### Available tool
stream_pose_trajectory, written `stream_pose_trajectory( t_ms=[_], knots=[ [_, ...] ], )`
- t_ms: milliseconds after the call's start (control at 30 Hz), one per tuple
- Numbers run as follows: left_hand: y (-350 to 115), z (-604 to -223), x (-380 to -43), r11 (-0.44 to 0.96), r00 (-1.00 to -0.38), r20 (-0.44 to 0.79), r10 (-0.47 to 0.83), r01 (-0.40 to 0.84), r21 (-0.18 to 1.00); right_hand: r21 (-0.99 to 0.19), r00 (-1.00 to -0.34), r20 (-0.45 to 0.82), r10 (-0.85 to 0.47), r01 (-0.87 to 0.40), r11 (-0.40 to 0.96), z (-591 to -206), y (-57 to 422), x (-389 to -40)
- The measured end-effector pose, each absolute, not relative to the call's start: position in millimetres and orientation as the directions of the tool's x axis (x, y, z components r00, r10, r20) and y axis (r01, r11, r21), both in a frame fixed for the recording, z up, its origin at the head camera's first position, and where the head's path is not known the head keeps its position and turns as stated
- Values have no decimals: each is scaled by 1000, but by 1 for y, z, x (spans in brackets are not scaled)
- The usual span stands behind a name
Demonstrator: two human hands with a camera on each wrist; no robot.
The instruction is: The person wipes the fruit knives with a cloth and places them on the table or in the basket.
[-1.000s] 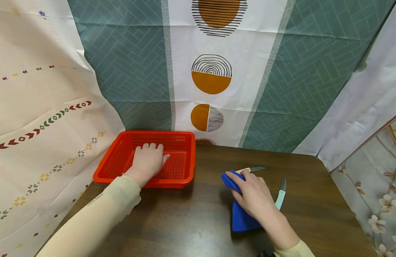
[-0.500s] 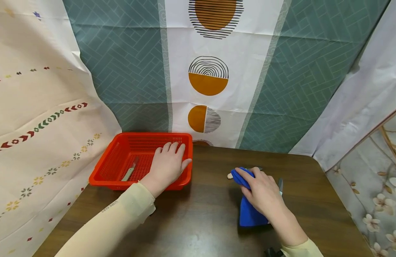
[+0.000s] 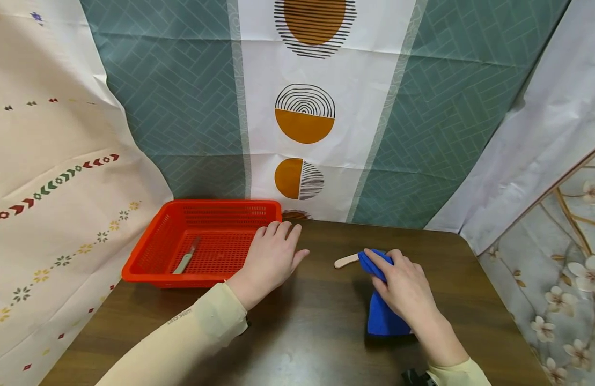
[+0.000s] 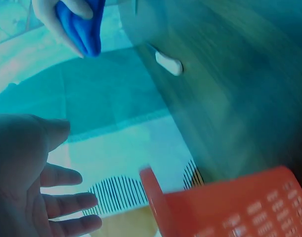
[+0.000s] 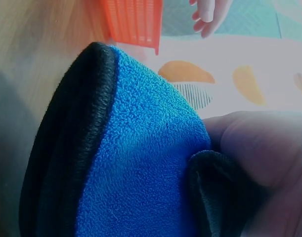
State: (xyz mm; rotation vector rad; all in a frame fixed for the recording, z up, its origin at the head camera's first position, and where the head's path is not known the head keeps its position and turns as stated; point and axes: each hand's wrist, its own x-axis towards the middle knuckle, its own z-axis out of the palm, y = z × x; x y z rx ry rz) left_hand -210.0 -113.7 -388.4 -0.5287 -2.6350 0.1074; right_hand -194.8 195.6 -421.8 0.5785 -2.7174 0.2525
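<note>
My right hand [image 3: 405, 284] grips a folded blue cloth [image 3: 386, 319] above the right side of the table; in the right wrist view the cloth [image 5: 141, 148] hangs from the thumb and fingers. Just left of it lies a knife with a pale handle [image 3: 346, 261], its blade mostly hidden by the cloth and hand. My left hand [image 3: 270, 257] is over the basket's right edge, fingers spread and holding nothing; the left wrist view shows this hand [image 4: 37, 182] with straight fingers. Inside the red basket [image 3: 147, 260] lies a knife with a light green handle [image 3: 183, 262].
The brown wooden table [image 3: 316, 332] carries the basket at its back left. A patterned curtain [image 3: 304, 69] hangs right behind the table's far edge. Cream cloth [image 3: 51, 230] drapes along the left side, and a floral sheet [image 3: 563, 300] hangs at the right.
My left hand has moved right, out of the basket, uncovering the green-handled knife there. My right hand with the cloth has shifted slightly right, hiding the second knife on the table.
</note>
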Motion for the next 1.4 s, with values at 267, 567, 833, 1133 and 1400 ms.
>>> stream_pose_trajectory(
  t_ms=[267,567,833,1133,1400],
  knots=[
    [-86,-394,-209,903,-813,397,427,407,-137,-118,-889,340,-306,-363,924,-427,211,-195],
    [-47,-417,-220,890,-832,322,452,443,-104,-136,-910,320,-264,-320,937,-426,228,-198],
    [-27,-439,-232,886,-836,300,459,457,-80,-172,-931,294,-218,-276,946,-431,235,-202],
    [-7,-453,-253,891,-856,252,452,446,-83,-190,-940,286,-188,-248,950,-436,240,-209],
    [10,-463,-267,906,-891,168,423,411,-101,-193,-945,270,-183,-239,952,-438,242,-213]
  ],
)
